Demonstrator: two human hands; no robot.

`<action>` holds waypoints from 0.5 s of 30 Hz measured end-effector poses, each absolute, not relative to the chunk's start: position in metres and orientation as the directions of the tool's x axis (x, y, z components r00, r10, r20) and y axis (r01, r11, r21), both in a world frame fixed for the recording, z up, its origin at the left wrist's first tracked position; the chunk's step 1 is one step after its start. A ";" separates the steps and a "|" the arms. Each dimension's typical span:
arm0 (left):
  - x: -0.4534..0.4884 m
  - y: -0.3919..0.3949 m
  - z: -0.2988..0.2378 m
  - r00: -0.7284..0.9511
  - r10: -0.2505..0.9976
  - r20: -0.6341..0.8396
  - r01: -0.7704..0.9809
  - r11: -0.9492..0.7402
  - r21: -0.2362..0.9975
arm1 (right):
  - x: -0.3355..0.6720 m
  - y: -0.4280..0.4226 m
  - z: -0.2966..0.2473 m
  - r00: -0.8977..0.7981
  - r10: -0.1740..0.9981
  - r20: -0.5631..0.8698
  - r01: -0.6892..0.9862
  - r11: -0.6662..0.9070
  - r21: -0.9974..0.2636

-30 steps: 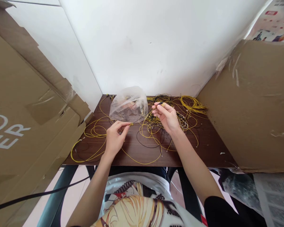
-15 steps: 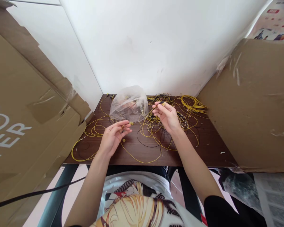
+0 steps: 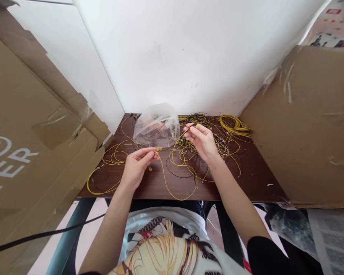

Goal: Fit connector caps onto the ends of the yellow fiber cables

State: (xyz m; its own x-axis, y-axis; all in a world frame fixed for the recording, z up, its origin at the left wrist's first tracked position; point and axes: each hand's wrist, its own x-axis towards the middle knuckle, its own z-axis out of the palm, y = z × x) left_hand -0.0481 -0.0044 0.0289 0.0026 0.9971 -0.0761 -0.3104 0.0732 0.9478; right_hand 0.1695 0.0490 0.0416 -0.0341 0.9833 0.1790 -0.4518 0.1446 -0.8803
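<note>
My left hand [image 3: 137,167] is over the front left of the brown table, thumb and forefinger pinched on a thin yellow wire [image 3: 164,176]. From those fingertips the wire droops in a loop toward the table's front edge. My right hand [image 3: 203,142] is raised over the tangled wires, its fingertips closed on a small black connector [image 3: 194,125] with wire running from it. Beside my left fingertips is a small yellow piece [image 3: 159,149], and another small yellow piece [image 3: 150,169] lies on the table. My palm and fingers partly hide the wires beneath my right hand.
A clear plastic bag [image 3: 156,130] with wires inside stands at the back. A yellow wire coil [image 3: 233,126] lies back right, and loose yellow wires [image 3: 114,156] lie left. Large cardboard boxes [image 3: 301,133] flank the table [image 3: 246,183], with a white wall [image 3: 177,57] behind.
My left fingers have closed from a looser hold into a pinch on the yellow wire. The wire's loop now hangs from these fingertips. My right hand has hardly moved.
</note>
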 end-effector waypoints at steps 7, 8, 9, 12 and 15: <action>-0.048 -0.004 0.030 -0.060 0.998 0.031 -0.102 -0.037 0.994 | 0.159 0.045 0.037 -0.115 0.975 0.191 -0.398 0.131 -0.908; -0.047 -0.004 0.032 -0.066 0.994 0.085 -0.031 -0.087 0.996 | 0.156 0.044 0.035 -0.137 0.971 0.198 -0.381 0.133 -0.915; -0.046 -0.004 0.033 -0.069 0.987 0.146 0.049 -0.142 0.989 | 0.152 0.043 0.034 -0.158 0.967 0.201 -0.364 0.132 -0.922; -0.041 -0.002 0.038 -0.078 0.961 0.266 0.226 -0.243 0.943 | 0.143 0.039 0.031 -0.211 0.961 0.181 -0.321 0.107 -0.941; -0.037 -0.001 0.042 -0.116 0.960 0.254 0.205 -0.227 0.952 | 0.138 0.037 0.029 -0.233 0.958 0.166 -0.301 0.091 -0.949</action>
